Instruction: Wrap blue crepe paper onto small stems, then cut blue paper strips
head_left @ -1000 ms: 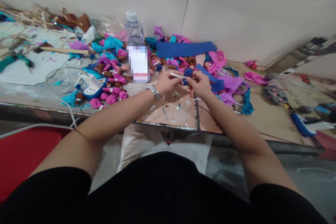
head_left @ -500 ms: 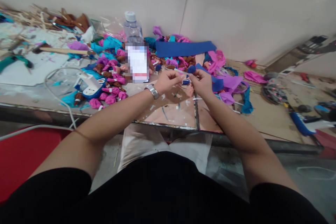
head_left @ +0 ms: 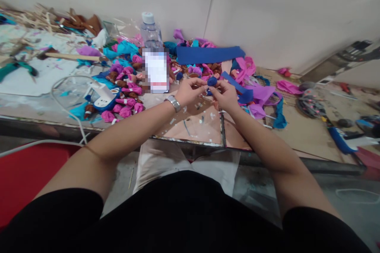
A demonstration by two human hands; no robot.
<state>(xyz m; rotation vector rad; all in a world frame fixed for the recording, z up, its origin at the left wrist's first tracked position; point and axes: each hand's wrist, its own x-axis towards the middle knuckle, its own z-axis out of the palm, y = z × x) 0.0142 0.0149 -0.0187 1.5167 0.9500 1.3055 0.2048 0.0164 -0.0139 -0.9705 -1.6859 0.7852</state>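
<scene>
Two hands together above near edge of table [head_left: 190, 126]. Left hand [head_left: 190, 91] and right hand [head_left: 226, 94] both pinch small blue ball [head_left: 211, 82], fingers curled tight round it. White strip, held out by left hand a second ago, no longer sticks out; looks wound in or hidden under fingers, can't tell which. Ball sits a bit lower than half a second ago. Pink balls [head_left: 126, 104] piled toward left side. Bottle [head_left: 151, 31] by back edge.

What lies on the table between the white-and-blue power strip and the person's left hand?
In the head view, small pink and brown paper bundles lie between the power strip and the left hand.
</scene>
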